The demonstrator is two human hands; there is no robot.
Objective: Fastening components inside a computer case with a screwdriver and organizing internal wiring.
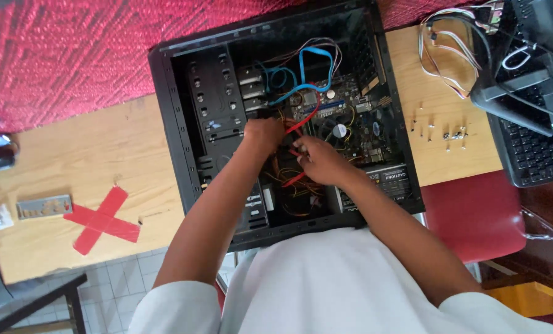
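Both arms reach down into the open computer case (184,124) lying flat on the desk (72,167). Left hand (263,133) curled among cables, grip unclear. Right hand (317,159) pinches a red cable (302,121) over the motherboard (351,117). Fingertips hidden by wiring.

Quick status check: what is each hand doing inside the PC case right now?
Left hand: curled shut among the cables inside the computer case; what it grips cannot be told.
Right hand: pinched shut on a red cable.

White short-sleeved shirt (326,284), bare forearms.
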